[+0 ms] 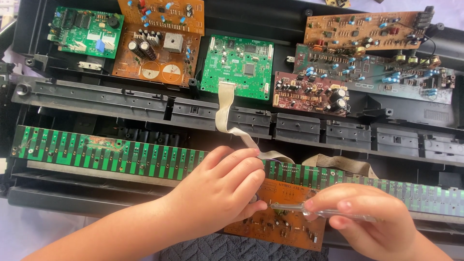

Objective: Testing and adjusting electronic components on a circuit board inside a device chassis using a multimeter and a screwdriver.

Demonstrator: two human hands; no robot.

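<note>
Gripping a clear-handled tool [328, 211], right hand [367, 217]; left hand [220, 191] curled, perhaps pinning, on brown board [282, 224] in black case [290, 19].

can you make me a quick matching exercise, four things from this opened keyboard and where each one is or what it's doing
Things:
1. left hand
2. right hand
3. square green board
4. long green contact strip

Places or states:
A. holds a clear-handled screwdriver
B. runs across the case, left to right
C. rests on the small orange board
D. has the flat ribbon cable plugged into its lower edge

Pairs: 1-C, 2-A, 3-D, 4-B
</note>
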